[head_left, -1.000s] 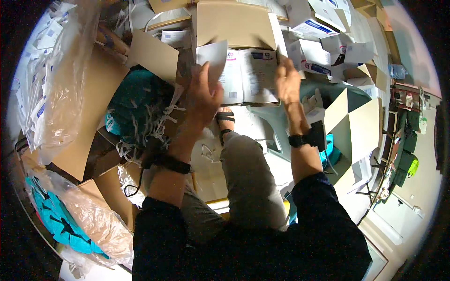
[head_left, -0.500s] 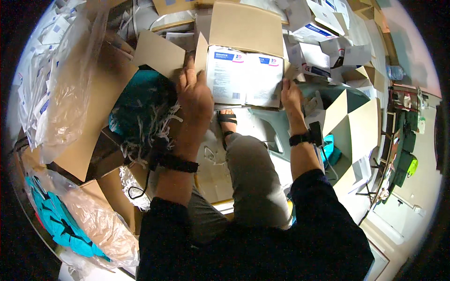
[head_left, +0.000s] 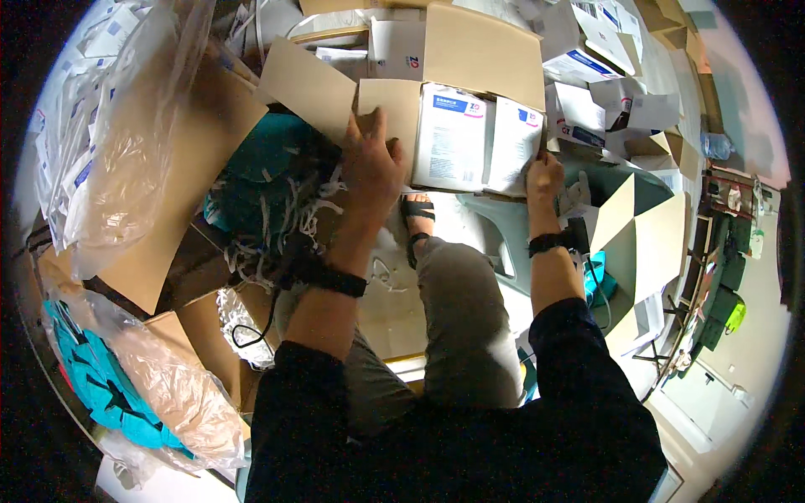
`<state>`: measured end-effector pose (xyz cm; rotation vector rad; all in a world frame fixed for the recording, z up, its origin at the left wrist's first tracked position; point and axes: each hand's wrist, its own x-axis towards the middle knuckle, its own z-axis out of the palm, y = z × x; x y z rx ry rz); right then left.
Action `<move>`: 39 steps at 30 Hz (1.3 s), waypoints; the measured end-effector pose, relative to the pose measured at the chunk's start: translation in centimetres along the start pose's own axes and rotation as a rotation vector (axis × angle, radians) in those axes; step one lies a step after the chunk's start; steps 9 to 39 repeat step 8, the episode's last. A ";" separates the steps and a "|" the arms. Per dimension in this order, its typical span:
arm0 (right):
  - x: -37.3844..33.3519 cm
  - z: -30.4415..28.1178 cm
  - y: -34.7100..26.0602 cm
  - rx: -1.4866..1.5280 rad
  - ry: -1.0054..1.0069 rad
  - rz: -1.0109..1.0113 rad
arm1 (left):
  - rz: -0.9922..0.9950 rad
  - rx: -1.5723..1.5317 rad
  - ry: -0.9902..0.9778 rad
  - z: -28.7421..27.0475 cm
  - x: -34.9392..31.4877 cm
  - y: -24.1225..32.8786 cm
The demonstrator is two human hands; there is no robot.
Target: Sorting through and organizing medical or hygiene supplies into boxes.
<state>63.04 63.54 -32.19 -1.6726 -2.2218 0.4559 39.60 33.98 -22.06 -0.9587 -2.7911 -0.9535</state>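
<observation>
A cardboard carton (head_left: 483, 46) stands in front of me with its flaps raised or folded out. Inside are two white printed packs side by side, a left pack (head_left: 450, 138) and a right pack (head_left: 513, 149), with blue bands. My left hand (head_left: 373, 172) rests on the carton's left flap, its fingers stretched out and slightly apart against the cardboard. At the opposite side, my right hand (head_left: 543, 178) is closed round the carton's right edge, its fingertips partly hidden. Black straps with small devices circle both wrists.
Dark green bundles with white ties (head_left: 264, 176) fill a carton at left. A clear bag of white packs (head_left: 117, 176) leans beyond it; teal items (head_left: 105, 386) lie in plastic lower left. Several opened white boxes (head_left: 579, 113) sit far right, above an open carton (head_left: 658, 239).
The carton with its packs has shifted right, and both hands have moved right with it. Its left flap now lies folded further outward under my left hand.
</observation>
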 end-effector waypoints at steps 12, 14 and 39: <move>-0.5 -1.9 -5.0 -0.047 -0.244 -0.018 | -0.225 -0.109 -0.380 2.6 -1.6 -0.4; -0.5 -1.9 -5.0 -0.047 -0.244 -0.018 | -0.225 -0.109 -0.380 2.6 -1.6 -0.4; -0.5 -1.9 -5.0 -0.047 -0.244 -0.018 | -0.225 -0.109 -0.380 2.6 -1.6 -0.4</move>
